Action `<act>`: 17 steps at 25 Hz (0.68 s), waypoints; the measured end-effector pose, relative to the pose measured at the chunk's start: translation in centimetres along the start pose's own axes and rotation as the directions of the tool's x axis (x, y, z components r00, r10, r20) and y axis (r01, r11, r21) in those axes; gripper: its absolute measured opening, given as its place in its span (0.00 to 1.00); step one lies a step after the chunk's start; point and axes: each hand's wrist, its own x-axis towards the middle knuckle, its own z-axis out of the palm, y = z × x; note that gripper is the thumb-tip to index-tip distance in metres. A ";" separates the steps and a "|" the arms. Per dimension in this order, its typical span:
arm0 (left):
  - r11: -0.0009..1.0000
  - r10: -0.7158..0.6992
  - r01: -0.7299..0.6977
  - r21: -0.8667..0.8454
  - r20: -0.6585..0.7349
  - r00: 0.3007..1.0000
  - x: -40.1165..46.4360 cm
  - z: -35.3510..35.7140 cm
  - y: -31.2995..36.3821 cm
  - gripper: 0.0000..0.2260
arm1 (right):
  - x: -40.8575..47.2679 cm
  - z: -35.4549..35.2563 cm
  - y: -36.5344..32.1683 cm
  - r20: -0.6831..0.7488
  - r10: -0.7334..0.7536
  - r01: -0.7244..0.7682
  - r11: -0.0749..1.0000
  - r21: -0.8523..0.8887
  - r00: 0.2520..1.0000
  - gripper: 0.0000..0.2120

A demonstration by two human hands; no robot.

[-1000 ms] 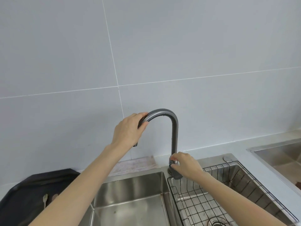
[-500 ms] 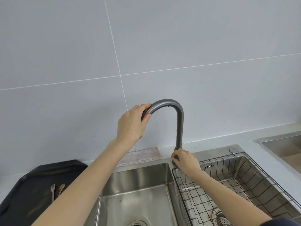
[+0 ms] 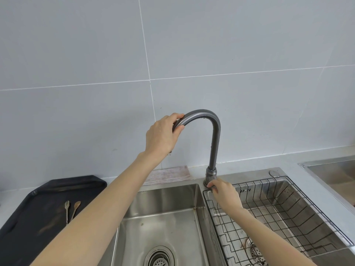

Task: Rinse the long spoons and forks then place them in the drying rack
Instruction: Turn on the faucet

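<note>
A dark grey gooseneck faucet [image 3: 214,143] rises between the two sink basins. My left hand [image 3: 162,136] is closed around the spout end, which points toward the left basin [image 3: 169,200]. My right hand [image 3: 223,193] grips the handle at the faucet's base. No water is visible. A long fork [image 3: 66,209] and a long spoon [image 3: 75,208] lie side by side on a black tray [image 3: 38,204] at the left; my left forearm hides their lower ends. A black wire drying rack [image 3: 299,214] sits inside the right basin.
A folded cloth [image 3: 169,174] lies on the counter behind the left basin. A second steel sink [image 3: 338,175] begins at the far right. Drain strainers show in the left basin [image 3: 159,258] and under the rack [image 3: 256,253]. Grey tiled wall behind.
The view has tilted downward, so more of the basins and tray shows. Both hands stay on the faucet, the right one now lower at its base.
</note>
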 end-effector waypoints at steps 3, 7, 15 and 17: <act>1.000 -0.018 0.018 -0.024 -0.001 1.000 0.0 -0.1 0.0 0.14 | -0.2 0.1 0.0 -0.017 0.014 -0.014 1.000 0.011 1.000 0.13; 0.999 -0.026 0.026 -0.031 0.000 1.000 -0.2 0.0 0.1 0.14 | -0.2 0.2 -0.1 -0.005 0.026 -0.026 0.999 0.032 1.000 0.13; 0.999 -0.027 0.027 -0.043 0.014 1.000 -0.5 -0.3 0.1 0.14 | -1.3 0.6 -0.2 0.037 0.006 -0.008 0.999 0.039 0.999 0.15; 1.000 -0.008 0.008 -0.021 0.030 1.000 -0.6 -0.4 0.1 0.16 | -1.3 0.1 -0.2 0.079 -0.019 0.018 1.000 0.010 0.997 0.16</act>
